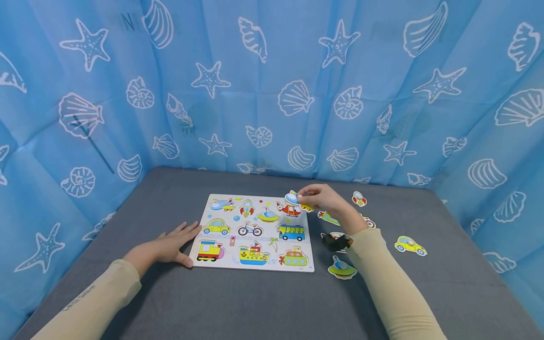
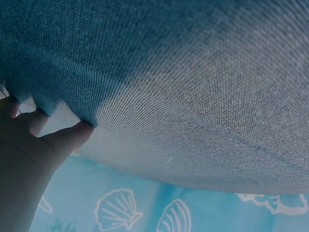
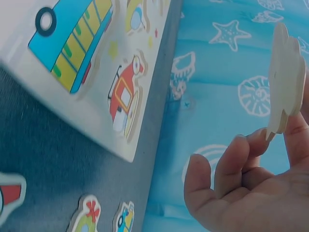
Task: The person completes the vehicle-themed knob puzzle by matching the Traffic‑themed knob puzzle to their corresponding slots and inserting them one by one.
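Note:
My right hand pinches a blue and yellow airplane puzzle piece above the upper right corner of a white puzzle board. In the right wrist view, the pale wooden back of the piece faces the camera, near-upright, with fingers of the right hand at its lower edge. The board shows several colourful vehicle pictures, among them a helicopter and a bus. My left hand lies with fingers spread at the board's left edge. The left wrist view shows its fingertips against grey cloth.
To the right of the board lie several loose pieces: a rocket, a submarine, a flying saucer and a yellow car. Others sit partly behind the right wrist. A blue shell-patterned curtain hangs around the grey table.

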{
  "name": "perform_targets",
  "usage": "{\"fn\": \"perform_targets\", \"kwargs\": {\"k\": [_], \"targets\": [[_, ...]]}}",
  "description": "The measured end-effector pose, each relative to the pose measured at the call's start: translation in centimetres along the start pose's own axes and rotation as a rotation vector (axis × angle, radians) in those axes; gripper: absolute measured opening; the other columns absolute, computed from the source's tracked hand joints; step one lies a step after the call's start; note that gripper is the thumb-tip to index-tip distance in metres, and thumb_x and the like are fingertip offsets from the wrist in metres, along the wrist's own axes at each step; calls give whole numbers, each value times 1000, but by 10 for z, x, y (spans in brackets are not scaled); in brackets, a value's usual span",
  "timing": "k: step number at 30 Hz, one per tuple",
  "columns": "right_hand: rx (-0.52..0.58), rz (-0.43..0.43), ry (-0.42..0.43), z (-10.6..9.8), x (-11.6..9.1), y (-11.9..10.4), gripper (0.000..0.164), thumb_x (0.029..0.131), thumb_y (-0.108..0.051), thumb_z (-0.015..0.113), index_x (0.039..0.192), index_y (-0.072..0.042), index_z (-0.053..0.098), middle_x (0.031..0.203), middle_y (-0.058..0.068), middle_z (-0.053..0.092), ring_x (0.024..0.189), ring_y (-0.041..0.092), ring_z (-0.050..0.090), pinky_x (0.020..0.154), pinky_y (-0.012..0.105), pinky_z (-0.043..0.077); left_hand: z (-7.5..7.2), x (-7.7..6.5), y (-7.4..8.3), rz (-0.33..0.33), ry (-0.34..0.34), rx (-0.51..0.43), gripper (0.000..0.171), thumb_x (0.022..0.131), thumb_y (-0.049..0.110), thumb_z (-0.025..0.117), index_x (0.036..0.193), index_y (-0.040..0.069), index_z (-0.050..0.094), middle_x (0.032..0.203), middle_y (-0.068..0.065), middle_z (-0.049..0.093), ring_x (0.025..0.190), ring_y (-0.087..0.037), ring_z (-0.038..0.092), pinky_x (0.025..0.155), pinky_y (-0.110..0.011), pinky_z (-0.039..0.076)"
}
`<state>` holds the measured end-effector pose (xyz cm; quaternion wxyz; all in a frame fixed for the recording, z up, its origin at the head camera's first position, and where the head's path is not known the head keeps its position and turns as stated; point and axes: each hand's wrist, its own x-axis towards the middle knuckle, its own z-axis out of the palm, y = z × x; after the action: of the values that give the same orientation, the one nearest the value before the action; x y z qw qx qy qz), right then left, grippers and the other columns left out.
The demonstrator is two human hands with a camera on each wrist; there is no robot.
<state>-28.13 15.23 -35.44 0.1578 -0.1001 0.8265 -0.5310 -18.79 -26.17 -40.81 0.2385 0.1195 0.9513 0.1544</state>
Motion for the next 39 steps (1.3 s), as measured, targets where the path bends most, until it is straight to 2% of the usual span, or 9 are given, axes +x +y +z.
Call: {"fn": "perform_targets", "kwargs": {"k": [5, 9, 12, 16, 21, 28, 32, 39], "targets": [[14, -18, -12, 10, 5, -2, 26, 94, -14, 66, 114, 3, 64, 82, 3, 52, 65, 17, 43, 71, 39, 40, -1, -1, 1, 4, -8, -12, 111, 72, 48, 80, 155, 6, 18, 160, -21, 11, 144, -47, 2, 103, -76, 5], [-6, 6, -20, 19, 9, -5, 27, 93, -17, 67, 115, -1, 66, 101, 8, 60, 87, 22, 52, 88, 47, 43, -2, -3, 2, 16, -7, -17, 111, 73, 47, 80, 155, 5, 18, 159, -22, 12, 144, -47, 2, 102, -76, 6], [-23, 33, -21, 27, 13, -7, 27, 93, -18, 67, 116, -3, 66, 117, 13, 59, 102, 28, 53, 97, 53, 40, -2, -4, 2, 22, -4, -20, 110, 73, 47, 80, 154, 4, 19, 159, -23, 12, 143, -48, 3, 102, -76, 6], [-58, 59, 3, 37, 18, -11, 26, 93, -19, 68, 115, -4, 68, 130, 16, 54, 116, 32, 48, 98, 52, 40, -3, -5, 2, 28, -3, -25, 110, 74, 47, 80, 155, 4, 18, 159, -23, 11, 143, -48, 3, 102, -76, 6], [-85, 74, 12, 49, 23, -15, 24, 92, -20, 69, 112, -7, 70, 129, 15, 54, 116, 32, 47, 92, 48, 43, -4, -6, 2, 39, 5, -29, 111, 73, 47, 80, 154, 3, 19, 159, -24, 12, 143, -49, 3, 101, -77, 6], [-51, 88, 7, 67, 34, -19, 20, 90, -18, 72, 108, -9, 72, 120, 10, 57, 110, 28, 49, 93, 47, 41, -2, -4, -1, 29, 12, -16, 111, 73, 48, 80, 154, 4, 19, 159, -23, 13, 143, -48, 3, 102, -77, 7], [-28, 91, -13, 79, 39, -23, 19, 90, -17, 72, 106, -8, 72, 114, 11, 58, 103, 28, 50, 92, 50, 42, -2, -4, -1, 17, 7, -14, 111, 73, 48, 80, 155, 5, 18, 159, -22, 12, 144, -48, 2, 102, -77, 6], [-8, 112, -2, 97, 45, -29, 18, 90, -16, 71, 106, -7, 72, 127, 12, 57, 123, 32, 48, 104, 58, 35, -2, -3, 1, 15, 9, -21, 111, 72, 46, 81, 155, 5, 19, 160, -20, 12, 144, -46, 2, 102, -76, 6]]}}
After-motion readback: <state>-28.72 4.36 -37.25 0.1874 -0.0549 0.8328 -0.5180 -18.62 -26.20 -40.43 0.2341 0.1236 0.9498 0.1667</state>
